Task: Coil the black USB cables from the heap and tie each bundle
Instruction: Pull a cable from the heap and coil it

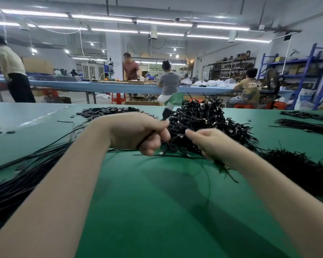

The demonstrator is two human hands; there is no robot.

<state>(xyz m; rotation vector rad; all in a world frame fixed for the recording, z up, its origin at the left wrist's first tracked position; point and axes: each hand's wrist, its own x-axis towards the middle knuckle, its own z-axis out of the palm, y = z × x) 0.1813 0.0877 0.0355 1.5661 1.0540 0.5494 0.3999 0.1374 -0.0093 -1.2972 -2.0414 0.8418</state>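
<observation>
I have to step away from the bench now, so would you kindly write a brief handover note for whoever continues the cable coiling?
Left hand: grips a black cable bundle, a connector sticking up past the fingers.
Right hand: pinches a thin black strand at the bundle; motion blur hides whether it is a tie.
Heap of bundled cables: behind the hands on the green table.
Straight uncoiled cables: left.
Loose tie strands: right.
Done: many bundles heaped.
Left: finish this one, then the rest.
</observation>
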